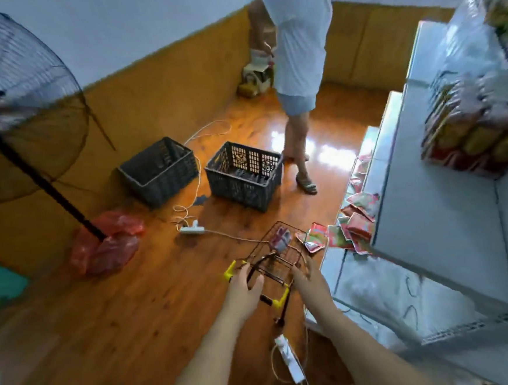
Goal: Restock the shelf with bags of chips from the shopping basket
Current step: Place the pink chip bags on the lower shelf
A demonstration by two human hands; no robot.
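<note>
A small wire shopping basket (284, 250) with yellow handle ends stands on the wooden floor in front of me. One red-and-white chip bag (280, 237) lies inside it. My left hand (245, 287) hovers over the basket's left handle side, fingers apart. At the basket's right rim is my right hand (306, 279), blurred, and I cannot tell whether it holds the wire. Several red-green chip bags (355, 223) lie on the low shelf and floor at the right. The white shelf (430, 208) rises on the right, with packaged snacks (473, 132) on an upper board.
Two dark plastic crates (245, 174) (159, 169) stand on the floor ahead. A person (296, 52) stands beyond them. A standing fan (13, 120) with a red bag (107, 240) at its base is left. Power strips (192, 229) (290, 359) and cables cross the floor.
</note>
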